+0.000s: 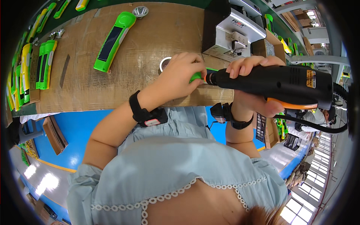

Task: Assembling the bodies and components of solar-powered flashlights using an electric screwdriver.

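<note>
Right hand: the right hand (252, 88) is wrapped around a black electric screwdriver (275, 83) with an orange trigger, fingers curled over its top, thumb beneath.
Left hand: the left hand (179, 77) pinches a small green part (195, 77), fingers closed tightly on it (most of the part is hidden under them).
Tool tip: the screwdriver's nose meets the green part at the near edge of the cardboard-covered bench (150, 48).
Just behind: a white ring (164, 63) lies beside the left hand.
Further back: a green flashlight body (113, 41) lies alone; a silver reflector cup (140, 12) sits beyond it.
Far right: a grey machine (232, 32).
</note>
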`<move>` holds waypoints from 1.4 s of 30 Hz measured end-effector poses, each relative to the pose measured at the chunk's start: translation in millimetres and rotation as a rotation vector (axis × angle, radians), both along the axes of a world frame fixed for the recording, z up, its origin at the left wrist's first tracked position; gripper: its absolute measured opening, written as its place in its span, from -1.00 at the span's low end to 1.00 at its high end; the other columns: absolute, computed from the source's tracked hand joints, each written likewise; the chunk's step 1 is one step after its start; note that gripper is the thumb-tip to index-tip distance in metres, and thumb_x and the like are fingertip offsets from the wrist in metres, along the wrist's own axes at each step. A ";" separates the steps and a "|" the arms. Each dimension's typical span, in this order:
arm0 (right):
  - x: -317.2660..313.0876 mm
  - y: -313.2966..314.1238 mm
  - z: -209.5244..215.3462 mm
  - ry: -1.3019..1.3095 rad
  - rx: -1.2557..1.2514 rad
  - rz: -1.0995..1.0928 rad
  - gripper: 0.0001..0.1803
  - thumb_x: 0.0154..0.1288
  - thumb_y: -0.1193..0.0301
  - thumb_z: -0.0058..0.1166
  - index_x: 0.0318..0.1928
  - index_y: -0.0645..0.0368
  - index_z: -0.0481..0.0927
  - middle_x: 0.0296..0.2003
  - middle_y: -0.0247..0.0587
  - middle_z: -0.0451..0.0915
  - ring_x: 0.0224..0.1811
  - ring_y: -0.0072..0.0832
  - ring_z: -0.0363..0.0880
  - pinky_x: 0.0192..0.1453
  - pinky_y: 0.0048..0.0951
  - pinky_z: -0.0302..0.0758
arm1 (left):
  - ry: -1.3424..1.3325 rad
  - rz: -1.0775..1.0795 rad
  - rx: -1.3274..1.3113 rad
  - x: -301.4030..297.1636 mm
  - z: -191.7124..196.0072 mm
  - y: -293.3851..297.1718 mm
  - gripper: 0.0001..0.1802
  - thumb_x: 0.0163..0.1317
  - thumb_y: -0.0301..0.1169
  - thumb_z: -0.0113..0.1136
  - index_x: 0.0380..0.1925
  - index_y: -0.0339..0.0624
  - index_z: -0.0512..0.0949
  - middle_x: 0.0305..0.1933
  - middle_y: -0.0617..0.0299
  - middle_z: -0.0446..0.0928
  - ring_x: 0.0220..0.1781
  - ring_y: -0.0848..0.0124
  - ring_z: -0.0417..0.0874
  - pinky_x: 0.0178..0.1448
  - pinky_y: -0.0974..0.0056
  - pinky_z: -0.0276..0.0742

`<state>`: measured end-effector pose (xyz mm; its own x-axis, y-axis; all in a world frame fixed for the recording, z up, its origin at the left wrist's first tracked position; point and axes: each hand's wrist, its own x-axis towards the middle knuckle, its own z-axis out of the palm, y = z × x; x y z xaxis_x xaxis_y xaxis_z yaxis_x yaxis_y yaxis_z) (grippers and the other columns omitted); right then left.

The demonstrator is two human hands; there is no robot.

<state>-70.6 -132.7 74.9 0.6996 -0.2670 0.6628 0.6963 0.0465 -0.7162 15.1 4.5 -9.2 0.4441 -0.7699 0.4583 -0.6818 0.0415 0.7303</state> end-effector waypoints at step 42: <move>42.0 -77.5 38.3 -0.093 -0.081 -0.536 -0.33 0.02 -0.07 0.25 -0.22 0.33 0.38 -0.54 -0.11 0.48 -0.57 -0.37 0.51 -0.51 -0.43 0.48 | -0.265 0.136 0.350 -12.3 28.9 5.3 -0.52 -0.16 -0.32 0.34 -0.18 -0.18 0.46 -0.14 0.00 0.36 -0.05 0.07 0.35 0.01 0.08 0.23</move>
